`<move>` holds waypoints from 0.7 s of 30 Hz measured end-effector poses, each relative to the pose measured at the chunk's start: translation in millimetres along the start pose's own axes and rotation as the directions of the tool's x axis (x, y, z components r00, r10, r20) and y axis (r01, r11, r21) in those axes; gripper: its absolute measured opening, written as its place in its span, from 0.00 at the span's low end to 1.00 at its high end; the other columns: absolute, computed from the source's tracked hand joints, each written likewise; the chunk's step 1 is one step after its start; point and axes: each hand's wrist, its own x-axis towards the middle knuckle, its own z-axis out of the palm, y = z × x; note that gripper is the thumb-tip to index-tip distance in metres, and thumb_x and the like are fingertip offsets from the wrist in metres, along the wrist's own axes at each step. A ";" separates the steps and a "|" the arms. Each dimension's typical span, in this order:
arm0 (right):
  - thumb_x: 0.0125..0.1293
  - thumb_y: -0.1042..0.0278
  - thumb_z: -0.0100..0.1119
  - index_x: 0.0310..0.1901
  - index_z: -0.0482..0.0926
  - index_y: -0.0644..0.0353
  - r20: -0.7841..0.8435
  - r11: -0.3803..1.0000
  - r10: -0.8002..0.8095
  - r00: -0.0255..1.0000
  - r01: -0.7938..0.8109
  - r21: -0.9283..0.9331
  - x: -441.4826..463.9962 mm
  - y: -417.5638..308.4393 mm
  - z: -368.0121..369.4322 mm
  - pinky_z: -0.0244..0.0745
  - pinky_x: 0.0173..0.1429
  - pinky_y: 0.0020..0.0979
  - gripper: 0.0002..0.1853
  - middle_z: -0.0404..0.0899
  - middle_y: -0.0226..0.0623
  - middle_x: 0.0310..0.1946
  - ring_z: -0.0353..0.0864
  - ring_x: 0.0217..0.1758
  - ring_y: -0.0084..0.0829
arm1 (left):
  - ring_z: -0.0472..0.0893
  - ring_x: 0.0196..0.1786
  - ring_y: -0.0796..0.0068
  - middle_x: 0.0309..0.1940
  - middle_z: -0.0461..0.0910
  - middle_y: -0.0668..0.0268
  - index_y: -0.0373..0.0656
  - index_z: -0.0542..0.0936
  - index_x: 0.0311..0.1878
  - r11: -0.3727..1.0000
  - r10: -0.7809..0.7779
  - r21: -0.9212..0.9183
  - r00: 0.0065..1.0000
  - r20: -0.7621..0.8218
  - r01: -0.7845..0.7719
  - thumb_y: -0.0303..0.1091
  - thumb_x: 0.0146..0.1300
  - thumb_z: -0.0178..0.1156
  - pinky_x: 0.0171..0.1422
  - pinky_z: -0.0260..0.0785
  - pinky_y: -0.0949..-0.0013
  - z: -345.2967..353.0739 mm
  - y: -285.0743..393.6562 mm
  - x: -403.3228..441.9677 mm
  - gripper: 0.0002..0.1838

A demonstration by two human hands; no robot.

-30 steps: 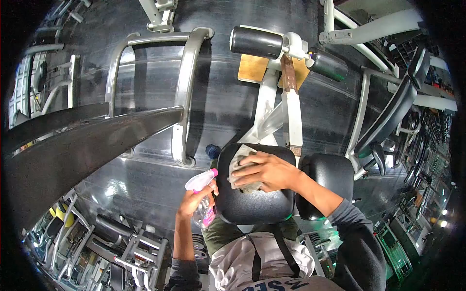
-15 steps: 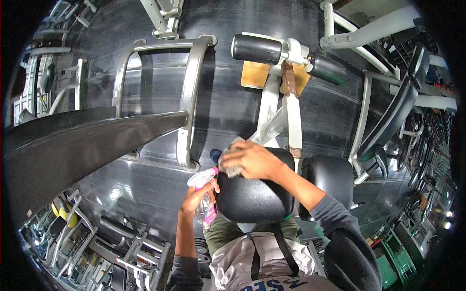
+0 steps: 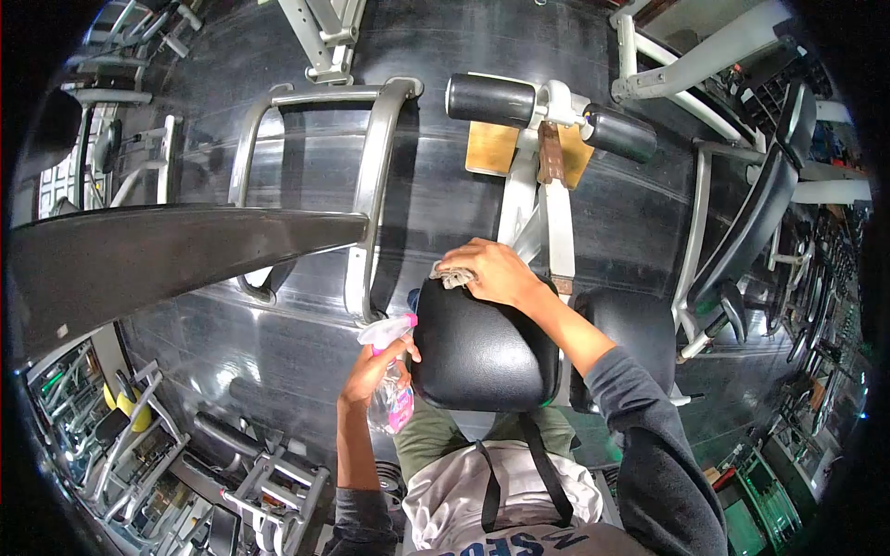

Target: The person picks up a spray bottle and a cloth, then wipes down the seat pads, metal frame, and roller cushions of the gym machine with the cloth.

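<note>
My right hand [image 3: 499, 271] is closed on a crumpled greyish cloth [image 3: 454, 273], which it presses against the far left edge of a black padded seat [image 3: 487, 357]. Fingers of my left hand [image 3: 378, 367] wrap round the neck of a clear spray bottle [image 3: 393, 403] with a pink and white trigger head. The bottle is upright, just left of the seat. Light glints off the seat's smooth surface.
Beyond the seat, a white machine frame [image 3: 519, 199] leads to black foam rollers [image 3: 491, 100]. Another black pad [image 3: 626, 347] stands at the right. A metal frame [image 3: 371, 185] with a long dark beam [image 3: 185, 264] lies to the left, over black flooring.
My right hand has moved the cloth away from me, from the seat's left side to its far left edge. My left hand still holds the bottle in nearly the same place.
</note>
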 end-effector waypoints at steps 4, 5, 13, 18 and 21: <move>0.45 0.76 0.60 0.47 0.83 0.46 0.045 0.983 -0.181 0.982 0.182 -0.015 -23.2 -26.0 -1.3 0.76 0.57 0.38 0.23 0.81 0.27 0.52 0.77 0.54 0.37 | 0.75 0.15 0.75 0.32 0.80 0.58 0.39 0.71 0.57 0.999 -0.051 -0.010 0.996 -0.078 0.050 0.36 0.69 0.57 0.19 0.68 0.72 23.5 12.5 -13.7 0.17; 0.46 0.74 0.61 0.45 0.84 0.46 0.078 0.971 -0.238 0.968 0.240 -0.018 -33.2 -36.7 -4.9 0.76 0.57 0.38 0.21 0.81 0.26 0.52 0.76 0.55 0.36 | 0.75 0.15 0.75 0.32 0.80 0.58 0.39 0.71 0.57 0.999 -0.046 -0.010 0.996 -0.079 0.045 0.36 0.69 0.57 0.19 0.68 0.72 28.2 11.1 -15.7 0.17; 0.41 0.82 0.58 0.47 0.84 0.48 -0.049 0.958 -0.277 0.960 0.279 0.060 -49.6 -19.8 -9.4 0.75 0.59 0.36 0.28 0.82 0.29 0.50 0.79 0.55 0.37 | 0.76 0.16 0.73 0.33 0.81 0.56 0.41 0.74 0.34 0.999 -0.030 -0.015 0.997 -0.073 0.029 0.52 0.70 0.50 0.26 0.76 0.66 75.1 4.9 -21.4 0.21; 0.42 0.85 0.53 0.45 0.84 0.48 -0.024 0.997 0.046 0.999 -0.045 0.059 -12.4 13.3 -3.6 0.75 0.60 0.38 0.27 0.83 0.33 0.48 0.79 0.53 0.40 | 0.74 0.14 0.73 0.33 0.79 0.56 0.40 0.74 0.36 0.992 0.012 -0.125 0.990 -0.139 -0.029 0.53 0.69 0.51 0.31 0.79 0.58 87.6 -3.2 -7.1 0.22; 0.42 0.84 0.54 0.44 0.84 0.49 -0.072 0.990 -0.114 0.991 0.120 0.075 -33.3 0.5 -2.4 0.75 0.60 0.38 0.26 0.83 0.32 0.48 0.79 0.53 0.40 | 0.74 0.13 0.71 0.31 0.79 0.56 0.37 0.75 0.37 0.992 0.035 -0.117 0.990 -0.138 -0.051 0.53 0.68 0.52 0.32 0.80 0.58 86.5 -5.0 -4.2 0.23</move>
